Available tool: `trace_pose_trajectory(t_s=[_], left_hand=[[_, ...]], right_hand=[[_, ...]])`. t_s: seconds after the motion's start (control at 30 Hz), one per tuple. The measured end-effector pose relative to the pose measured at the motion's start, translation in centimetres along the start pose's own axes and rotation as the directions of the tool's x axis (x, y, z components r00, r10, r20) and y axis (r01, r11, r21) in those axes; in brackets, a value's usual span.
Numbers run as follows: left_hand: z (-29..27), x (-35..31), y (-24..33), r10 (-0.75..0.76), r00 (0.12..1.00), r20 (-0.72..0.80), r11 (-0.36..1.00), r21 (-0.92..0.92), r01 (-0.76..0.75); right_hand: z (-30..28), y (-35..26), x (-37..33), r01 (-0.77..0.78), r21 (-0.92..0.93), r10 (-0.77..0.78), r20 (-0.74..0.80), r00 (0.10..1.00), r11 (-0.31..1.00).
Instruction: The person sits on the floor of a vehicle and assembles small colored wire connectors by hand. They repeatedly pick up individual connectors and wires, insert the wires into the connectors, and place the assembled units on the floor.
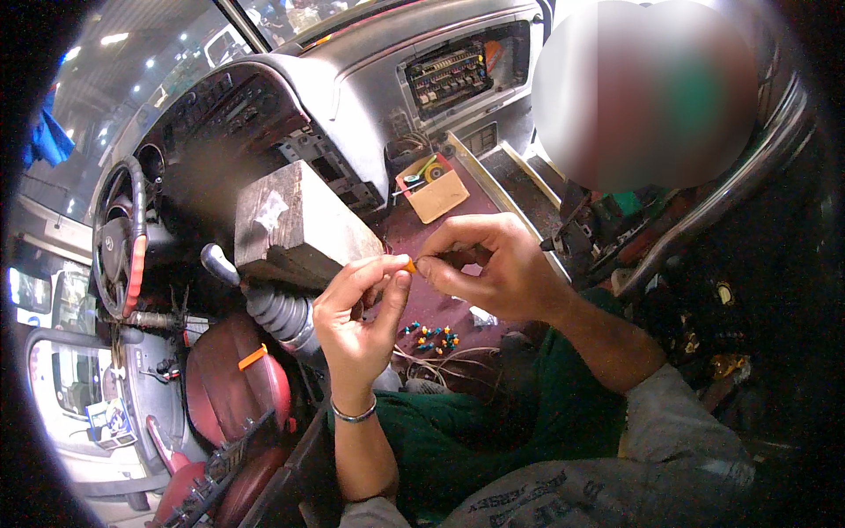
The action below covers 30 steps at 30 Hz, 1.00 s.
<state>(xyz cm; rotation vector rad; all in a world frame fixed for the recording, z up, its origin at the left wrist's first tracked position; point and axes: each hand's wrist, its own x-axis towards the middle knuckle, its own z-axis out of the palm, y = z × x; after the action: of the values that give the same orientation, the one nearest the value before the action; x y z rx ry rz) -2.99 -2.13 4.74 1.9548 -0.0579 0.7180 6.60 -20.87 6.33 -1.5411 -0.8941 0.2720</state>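
Both hands pinch a small orange fuse (409, 264): left hand (356, 317) & right hand (488, 268) fingertips clamped on it. Keep grip firm w/ it above the loose fuses (431, 336) just below the hands.

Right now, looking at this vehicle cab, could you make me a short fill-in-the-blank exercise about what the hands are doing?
1. The left hand and right hand pinch a tiny part coloured ____.
2. The left wrist wears a metal ____.
3. Beyond the hands, a block made of ____ rests near the gear lever.
4. The steering wheel lies to the person's ____.

Missing words: orange; bracelet; wood; left
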Motion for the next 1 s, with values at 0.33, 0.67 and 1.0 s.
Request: trace_pose_trajectory(t_s=[0.33, 0.67, 1.0], left_hand=[[0.4, 0.1, -0.8, -0.042, 0.994, -0.104, 0.978, -0.207, 0.020], [0.6, -0.1, -1.1, 0.063, 0.992, -0.112, 0.991, -0.111, -0.075], [0.8, -0.1, -1.0, 0.080, 0.989, -0.127, 0.993, -0.079, -0.091]], right_hand=[[-0.2, 0.1, 0.3, -0.188, 0.230, 0.183, 0.044, 0.982, 0.955], [0.1, 0.7, 0.2, -0.199, 0.252, 0.192, 0.054, 0.980, 0.947], [0.2, 0.8, 0.1, -0.111, 0.147, 0.109, 0.022, 0.994, 0.983]])
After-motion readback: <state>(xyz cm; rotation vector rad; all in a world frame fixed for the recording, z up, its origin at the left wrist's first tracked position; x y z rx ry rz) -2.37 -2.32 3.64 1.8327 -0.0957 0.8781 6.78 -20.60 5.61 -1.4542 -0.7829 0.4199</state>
